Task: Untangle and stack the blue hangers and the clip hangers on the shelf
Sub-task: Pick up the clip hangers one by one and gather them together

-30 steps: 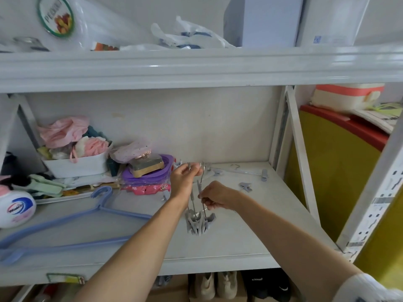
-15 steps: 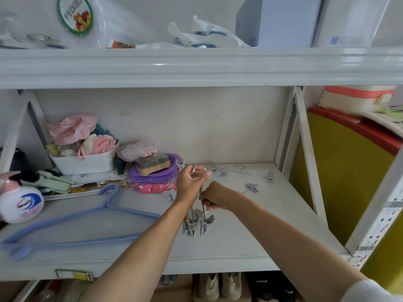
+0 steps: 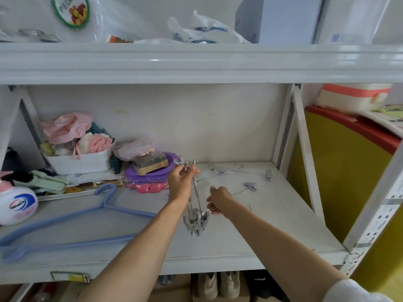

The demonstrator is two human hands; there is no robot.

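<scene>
My left hand (image 3: 181, 182) grips the top of a bundle of grey clip hangers (image 3: 196, 221), which hang upright over the middle of the shelf (image 3: 250, 243) with their clips at the bottom. My right hand (image 3: 219, 200) pinches a thin wire part of the bundle just above the clips. More clip hangers (image 3: 246, 171) lie flat at the shelf's back right, one loose clip (image 3: 250, 185) nearer. Blue hangers (image 3: 65, 227) lie stacked flat on the shelf's left front.
A white basket of cloth items (image 3: 80, 162), a purple lidded container (image 3: 150, 173) and a white bottle (image 3: 16, 203) crowd the shelf's left back. The upper shelf (image 3: 196, 62) hangs overhead. A yellow and red panel (image 3: 340, 171) stands to the right. Shoes (image 3: 218, 284) sit below.
Both hands stay on the clip hanger bundle. My right hand has slid lower along it, toward the clips. The view has drifted slightly left.
</scene>
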